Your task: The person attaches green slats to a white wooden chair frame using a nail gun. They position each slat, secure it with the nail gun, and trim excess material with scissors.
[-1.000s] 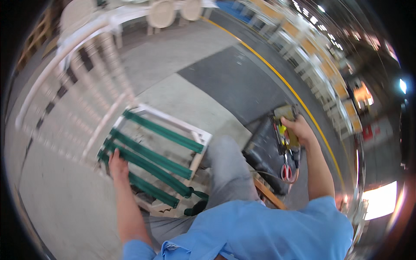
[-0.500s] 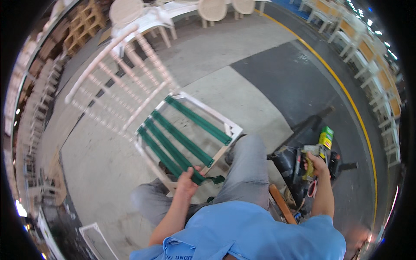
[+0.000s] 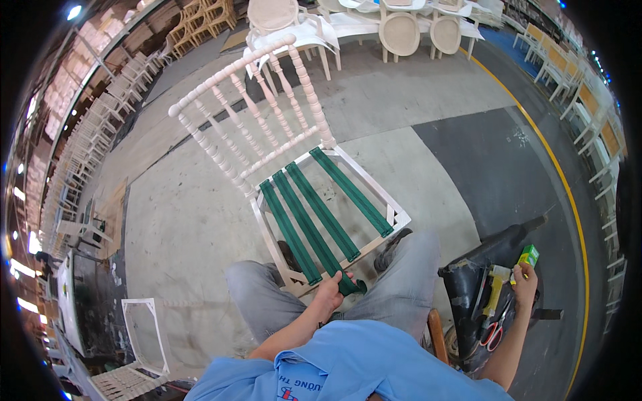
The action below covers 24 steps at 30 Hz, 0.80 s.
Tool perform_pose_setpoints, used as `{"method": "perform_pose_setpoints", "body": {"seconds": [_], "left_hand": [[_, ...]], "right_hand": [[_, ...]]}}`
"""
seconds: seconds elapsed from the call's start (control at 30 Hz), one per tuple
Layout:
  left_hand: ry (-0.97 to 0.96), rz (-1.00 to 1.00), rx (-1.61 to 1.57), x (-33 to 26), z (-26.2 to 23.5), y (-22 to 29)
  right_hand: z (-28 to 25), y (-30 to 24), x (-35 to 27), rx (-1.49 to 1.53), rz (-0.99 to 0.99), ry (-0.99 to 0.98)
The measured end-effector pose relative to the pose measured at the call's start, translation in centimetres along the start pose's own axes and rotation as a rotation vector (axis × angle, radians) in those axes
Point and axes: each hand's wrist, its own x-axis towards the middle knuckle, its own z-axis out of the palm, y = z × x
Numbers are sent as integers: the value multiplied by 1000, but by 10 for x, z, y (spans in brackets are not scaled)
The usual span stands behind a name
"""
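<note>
A white wooden chair frame (image 3: 394, 205) with a turned-spindle back stands before my knees, several green webbing straps (image 3: 312, 214) running from its back rail to its front. My left hand (image 3: 329, 292) is closed on a loose strap end (image 3: 350, 286) at the front rail. Off to the right, my right hand (image 3: 525, 286) has its fingers around the lower end of a small green-and-yellow box (image 3: 529, 254). Beside that hand, a yellow-handled tool (image 3: 494, 297) and red-handled scissors (image 3: 492, 336) lie on a black covered stand (image 3: 465, 284).
A second white frame (image 3: 162, 334) lies at lower left, near a dark bench (image 3: 87, 301). Rows of chairs line the left (image 3: 114, 110) and right (image 3: 605, 150) sides. Round-backed chairs (image 3: 399, 35) stand at the far end. A wooden bar (image 3: 437, 336) is beside my right thigh.
My right hand has let go of the yellow-handled tool, which now lies on the stand, and has taken hold of the box. My left hand stays on the strap. The view has shifted.
</note>
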Motion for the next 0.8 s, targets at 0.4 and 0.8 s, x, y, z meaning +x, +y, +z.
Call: {"method": "perform_pose_setpoints", "body": {"seconds": [0.4,0.8], "left_hand": [[-90,204,141,15,-27,7],[-73,18,353,8,-50,-38]], "right_hand": [[172,-96,-76,365,-252,-586],[445,-140,-192,-184,83,-1513]]}}
